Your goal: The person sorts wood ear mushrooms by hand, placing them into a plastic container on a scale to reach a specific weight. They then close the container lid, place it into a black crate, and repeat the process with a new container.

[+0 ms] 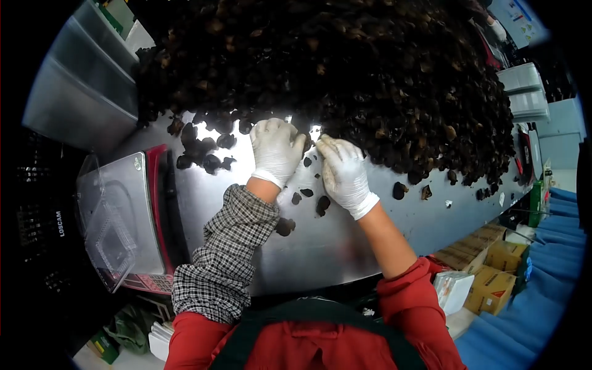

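Observation:
A large heap of dark brown, curled pieces, which look like wood ear mushrooms, covers the far side of a shiny metal table. My left hand, in a white glove, is at the heap's near edge with its fingers bent and close together. Beside it, my right hand, also gloved, has its thumb and fingers pinched together, pointing toward the left. A small brown mushroom piece shows between the two hands. What lies inside either hand's fingers is hidden. Several loose mushroom pieces lie on the metal near my wrists.
On the left stand a scale with a red frame, a clear plastic clamshell box on it, and a translucent bin. White trays are at the far right. Cardboard boxes and a blue cloth are below, right.

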A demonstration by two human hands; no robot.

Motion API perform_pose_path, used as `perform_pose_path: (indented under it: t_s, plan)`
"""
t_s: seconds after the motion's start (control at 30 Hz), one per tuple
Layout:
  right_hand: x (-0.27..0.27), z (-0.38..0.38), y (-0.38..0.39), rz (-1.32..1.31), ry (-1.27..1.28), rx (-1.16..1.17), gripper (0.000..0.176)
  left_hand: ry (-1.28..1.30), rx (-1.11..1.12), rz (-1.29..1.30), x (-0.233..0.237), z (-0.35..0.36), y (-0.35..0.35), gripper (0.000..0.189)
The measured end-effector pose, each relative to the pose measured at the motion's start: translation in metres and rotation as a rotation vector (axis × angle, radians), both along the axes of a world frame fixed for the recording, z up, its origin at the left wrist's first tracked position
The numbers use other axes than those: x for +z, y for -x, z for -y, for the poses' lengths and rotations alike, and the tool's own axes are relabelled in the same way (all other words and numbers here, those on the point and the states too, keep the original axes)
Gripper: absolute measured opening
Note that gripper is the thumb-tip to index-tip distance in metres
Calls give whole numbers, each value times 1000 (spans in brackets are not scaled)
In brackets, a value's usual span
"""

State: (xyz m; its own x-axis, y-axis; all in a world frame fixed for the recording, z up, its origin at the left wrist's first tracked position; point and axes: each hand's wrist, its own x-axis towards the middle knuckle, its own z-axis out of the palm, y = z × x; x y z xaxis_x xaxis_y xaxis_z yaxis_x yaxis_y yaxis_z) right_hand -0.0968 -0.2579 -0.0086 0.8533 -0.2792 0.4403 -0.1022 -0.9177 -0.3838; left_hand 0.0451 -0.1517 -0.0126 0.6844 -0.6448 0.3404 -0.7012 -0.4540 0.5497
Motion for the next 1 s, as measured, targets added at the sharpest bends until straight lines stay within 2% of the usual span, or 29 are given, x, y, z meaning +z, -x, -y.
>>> perform_pose_path:
  t_s: [0.03, 0.1, 0.2, 0.27, 0.3, 0.37, 0.43, 0.47, 0.53, 0.6, 0.63, 0.73, 0.77, 0.87, 0.9, 1.0]
  plan:
    - [2, 6, 3, -12, 54, -41, 42, -16, 8, -53, -1, 2, 0, 14]
    - [3, 16, 11, 20, 118, -131, 44, 167, 82, -136, 8, -14, -8, 9]
    - [4, 22, 15, 114, 100, -73, 42, 477, 239, -310, 35, -41, -26, 7]
    - [7, 10, 6, 105, 78, 49, 37, 286, 340, -49, 31, -54, -49, 15]
    - [9, 2, -2, 84, 105, 105, 33, 258, 361, 245, 36, -51, -53, 25]
    - [5, -4, -15, -1, 182, 125, 32, 237, 142, 278, 36, -53, -37, 30]
    - [1, 7, -19, -66, 257, 44, 31, 333, -55, 24, 30, -47, -12, 27]
    - [-3, 21, -16, -69, 299, -10, 29, 336, -137, -25, 17, -43, -3, 23]
    - [-1, 45, -5, -104, 363, -103, 29, 229, -282, -132, -2, -35, 4, 20]
    - [3, 61, 2, -125, 400, -104, 28, 181, -352, -44, -11, -26, 3, 21]
    - [3, 65, 3, -135, 399, -105, 28, 126, -388, -81, -15, -24, 3, 24]
    - [6, 70, 1, -129, 417, -82, 27, -3, -390, 73, -10, -13, 4, 30]
    - [6, 67, 1, -123, 412, -80, 28, -89, -409, 5, -14, -10, 3, 43]
    - [6, 51, 4, -108, 395, -45, 30, -108, -427, 27, -18, 2, 6, 55]
    - [8, 43, 5, -111, 331, -34, 30, -183, -449, 41, -17, 4, 6, 63]
    - [7, 35, 2, -145, 231, -44, 30, -231, -470, 83, -12, 7, 8, 65]
